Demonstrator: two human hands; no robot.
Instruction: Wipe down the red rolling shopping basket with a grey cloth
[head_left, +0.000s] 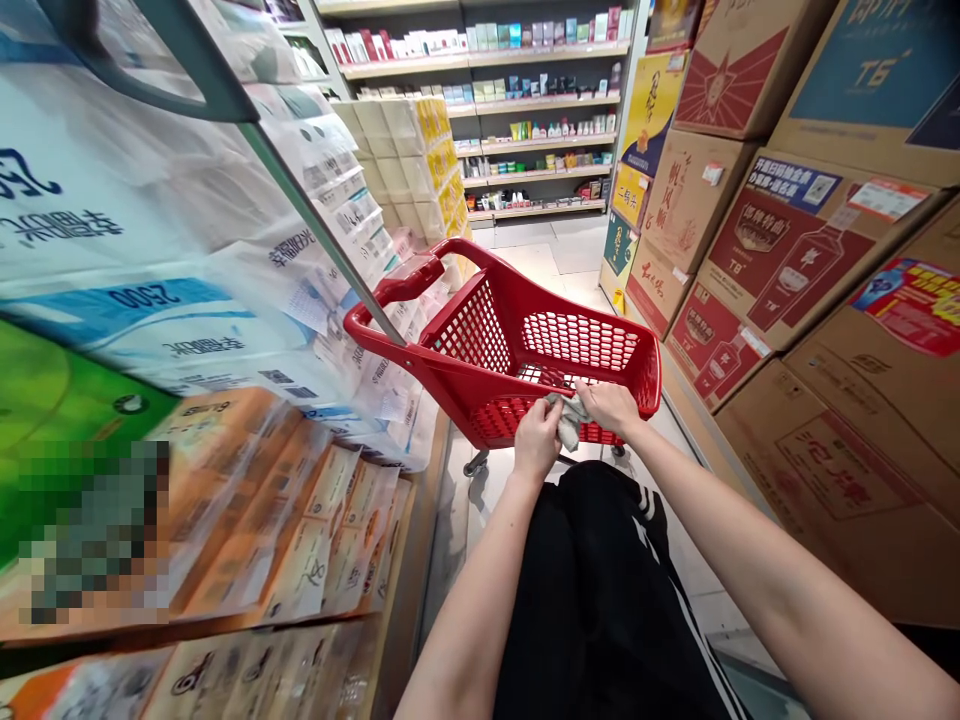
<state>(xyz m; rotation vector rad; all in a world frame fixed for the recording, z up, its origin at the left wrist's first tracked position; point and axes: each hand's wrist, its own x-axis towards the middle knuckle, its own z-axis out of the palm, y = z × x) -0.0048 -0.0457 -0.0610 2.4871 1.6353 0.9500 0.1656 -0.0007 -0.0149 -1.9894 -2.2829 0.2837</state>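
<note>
A red plastic shopping basket [525, 340] on wheels stands in the aisle in front of me, tilted. A small grey cloth [570, 420] lies against its near side. My left hand [536, 440] is closed on the cloth's left end. My right hand [611, 405] grips the cloth's right end and rests on the basket's mesh wall. My black trousers [600, 590] show below the arms.
Packs of tissue paper [225, 300] fill the shelves on the left. Stacked cardboard boxes [787, 260] line the right side. Shelves with small goods [525, 110] close the far end of the tiled aisle [555, 260].
</note>
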